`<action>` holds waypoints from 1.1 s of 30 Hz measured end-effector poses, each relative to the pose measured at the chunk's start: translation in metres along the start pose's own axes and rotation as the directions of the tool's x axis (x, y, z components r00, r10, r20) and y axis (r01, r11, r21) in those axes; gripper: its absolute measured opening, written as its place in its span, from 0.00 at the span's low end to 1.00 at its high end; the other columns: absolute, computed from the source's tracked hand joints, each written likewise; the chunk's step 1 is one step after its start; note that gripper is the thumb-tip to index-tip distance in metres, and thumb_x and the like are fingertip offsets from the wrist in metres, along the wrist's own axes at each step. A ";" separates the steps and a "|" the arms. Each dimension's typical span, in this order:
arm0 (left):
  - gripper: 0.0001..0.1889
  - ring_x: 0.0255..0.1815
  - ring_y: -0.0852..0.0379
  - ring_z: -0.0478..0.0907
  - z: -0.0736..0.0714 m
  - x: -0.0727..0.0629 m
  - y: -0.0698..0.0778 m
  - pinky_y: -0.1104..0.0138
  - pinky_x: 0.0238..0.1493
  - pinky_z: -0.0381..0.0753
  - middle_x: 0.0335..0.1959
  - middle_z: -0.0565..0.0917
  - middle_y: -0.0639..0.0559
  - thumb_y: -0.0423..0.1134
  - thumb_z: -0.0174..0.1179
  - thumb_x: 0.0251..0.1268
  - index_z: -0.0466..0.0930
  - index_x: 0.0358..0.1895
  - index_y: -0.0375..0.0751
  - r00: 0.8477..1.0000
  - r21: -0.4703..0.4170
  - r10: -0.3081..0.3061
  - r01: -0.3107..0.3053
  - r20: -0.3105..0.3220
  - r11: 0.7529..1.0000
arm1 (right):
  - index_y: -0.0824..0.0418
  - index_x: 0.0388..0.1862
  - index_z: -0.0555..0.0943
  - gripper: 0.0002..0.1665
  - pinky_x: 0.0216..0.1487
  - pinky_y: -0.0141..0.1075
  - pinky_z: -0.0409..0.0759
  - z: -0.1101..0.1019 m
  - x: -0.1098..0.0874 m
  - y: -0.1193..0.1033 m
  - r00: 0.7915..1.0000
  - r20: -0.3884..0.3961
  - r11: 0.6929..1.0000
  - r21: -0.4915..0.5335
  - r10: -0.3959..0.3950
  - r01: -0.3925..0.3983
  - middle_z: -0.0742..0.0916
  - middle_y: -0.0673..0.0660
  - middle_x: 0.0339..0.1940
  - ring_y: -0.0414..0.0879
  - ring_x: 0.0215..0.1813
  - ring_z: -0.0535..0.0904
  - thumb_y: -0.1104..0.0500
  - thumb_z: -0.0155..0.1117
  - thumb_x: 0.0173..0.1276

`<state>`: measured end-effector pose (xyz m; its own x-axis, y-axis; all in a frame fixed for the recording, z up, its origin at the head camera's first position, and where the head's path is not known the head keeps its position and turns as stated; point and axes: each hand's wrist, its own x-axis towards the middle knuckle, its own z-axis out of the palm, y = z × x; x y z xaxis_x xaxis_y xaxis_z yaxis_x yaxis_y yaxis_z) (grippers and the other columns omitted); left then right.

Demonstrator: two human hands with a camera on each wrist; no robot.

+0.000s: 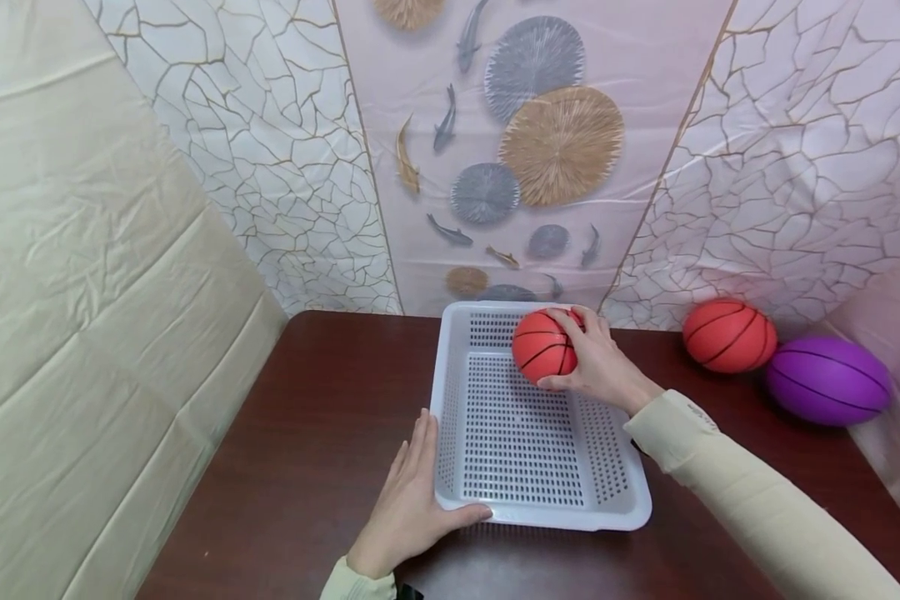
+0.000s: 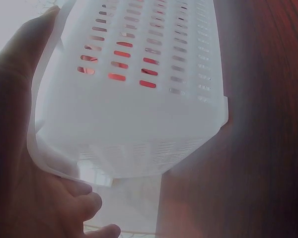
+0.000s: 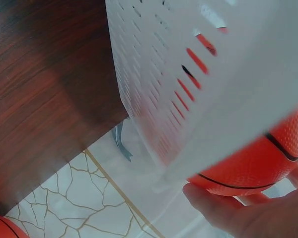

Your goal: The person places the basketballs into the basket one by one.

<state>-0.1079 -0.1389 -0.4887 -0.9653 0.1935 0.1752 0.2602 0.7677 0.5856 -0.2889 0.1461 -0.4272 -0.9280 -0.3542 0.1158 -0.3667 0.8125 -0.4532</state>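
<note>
Holding the red ball [image 1: 537,348] at the far right part of the basket [image 1: 517,442], the right hand [image 1: 596,360] has its fingers and thumb curled round it. Through the slots in the basket's wall, both wrist views show red, so at least part of the ball seems to sit below the basket's rim; whether it touches the basket's floor cannot be told.

The left hand [image 1: 412,500] is at the basket's near left corner, its fingers lying nearly straight along the outside of the left wall and its thumb stretched over the near rim. It touches the basket without being wrapped round it, perhaps steadying it.

The basket stands on the table [image 1: 330,442], and no other ball shows inside it. To the right of the basket, well apart from it, lie the second red ball [image 1: 730,336] and, farther right and a little nearer, the purple ball [image 1: 828,381]; neither hand touches them.

As for progress, the red ball looks to be at the basket but not yet let go, so its handling seems unfinished. The two balls outside the basket appear undealt with, which suggests an early stage.
</note>
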 end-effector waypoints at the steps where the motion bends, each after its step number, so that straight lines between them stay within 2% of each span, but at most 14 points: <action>1: 0.70 0.78 0.52 0.42 0.000 0.000 0.000 0.48 0.74 0.49 0.80 0.37 0.50 0.81 0.58 0.39 0.36 0.79 0.39 1.000 0.002 0.000 0.000 0.004 1.000 | 0.49 0.76 0.57 0.64 0.49 0.65 0.77 0.001 0.000 0.001 1.000 0.006 1.000 -0.009 -0.001 0.001 0.57 0.64 0.72 0.65 0.67 0.57 0.43 0.82 0.44; 7: 0.70 0.78 0.51 0.42 -0.002 0.001 0.002 0.48 0.74 0.48 0.80 0.37 0.50 0.82 0.57 0.39 0.35 0.79 0.40 1.000 0.018 -0.002 0.002 0.027 1.000 | 0.48 0.78 0.53 0.66 0.52 0.65 0.75 0.008 0.000 0.004 0.995 0.097 0.997 -0.071 -0.036 0.043 0.56 0.64 0.73 0.66 0.67 0.56 0.41 0.81 0.45; 10: 0.70 0.78 0.50 0.43 -0.003 0.003 0.003 0.47 0.74 0.48 0.80 0.37 0.50 0.82 0.57 0.39 0.35 0.79 0.41 0.999 0.010 -0.003 0.003 0.039 1.000 | 0.49 0.79 0.53 0.65 0.52 0.65 0.75 0.010 0.001 0.005 0.992 0.118 0.994 -0.092 -0.041 0.052 0.56 0.64 0.74 0.66 0.68 0.56 0.40 0.80 0.47; 14: 0.70 0.78 0.50 0.43 -0.003 0.003 0.004 0.47 0.74 0.48 0.80 0.37 0.50 0.81 0.57 0.39 0.35 0.79 0.41 0.999 0.004 -0.005 0.005 0.035 1.000 | 0.52 0.78 0.52 0.65 0.53 0.64 0.75 0.010 0.002 0.007 0.994 0.106 0.995 -0.087 -0.032 0.041 0.56 0.63 0.74 0.65 0.67 0.58 0.39 0.78 0.48; 19: 0.70 0.78 0.50 0.44 -0.003 0.002 0.003 0.47 0.74 0.49 0.80 0.38 0.49 0.82 0.56 0.39 0.35 0.79 0.40 1.000 0.011 -0.008 0.007 0.030 1.000 | 0.57 0.78 0.51 0.65 0.59 0.66 0.68 0.008 0.003 0.010 0.997 0.057 0.994 -0.096 -0.044 0.050 0.59 0.65 0.73 0.65 0.67 0.59 0.39 0.77 0.50; 23: 0.70 0.78 0.50 0.43 -0.002 0.001 0.002 0.48 0.74 0.48 0.80 0.37 0.50 0.82 0.56 0.39 0.34 0.79 0.41 0.999 0.013 -0.017 0.017 0.035 1.000 | 0.58 0.77 0.55 0.61 0.60 0.66 0.67 0.007 0.004 0.011 0.998 0.022 0.992 -0.111 -0.064 0.066 0.62 0.65 0.71 0.64 0.68 0.58 0.40 0.77 0.51; 27: 0.70 0.78 0.51 0.42 -0.003 0.001 0.002 0.47 0.74 0.48 0.80 0.37 0.50 0.82 0.56 0.39 0.34 0.79 0.41 0.999 0.011 -0.027 0.027 0.039 1.000 | 0.59 0.75 0.60 0.57 0.59 0.65 0.69 0.007 0.004 0.010 0.996 0.015 0.989 -0.119 -0.087 0.088 0.63 0.63 0.69 0.63 0.67 0.59 0.41 0.76 0.52; 33: 0.70 0.78 0.52 0.41 -0.003 0.001 0.002 0.48 0.74 0.47 0.80 0.36 0.50 0.82 0.57 0.39 0.36 0.79 0.40 0.999 0.010 -0.029 0.029 0.031 1.000 | 0.59 0.74 0.60 0.55 0.59 0.67 0.67 0.004 0.003 0.006 0.995 0.031 0.987 -0.131 -0.092 0.095 0.62 0.67 0.70 0.66 0.68 0.59 0.43 0.77 0.53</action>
<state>-0.1080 -0.1392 -0.4851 -0.9728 0.1898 0.1330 0.2317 0.7789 0.5827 -0.2940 0.1480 -0.4325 -0.8879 -0.4414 0.1296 -0.4588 0.8289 -0.3202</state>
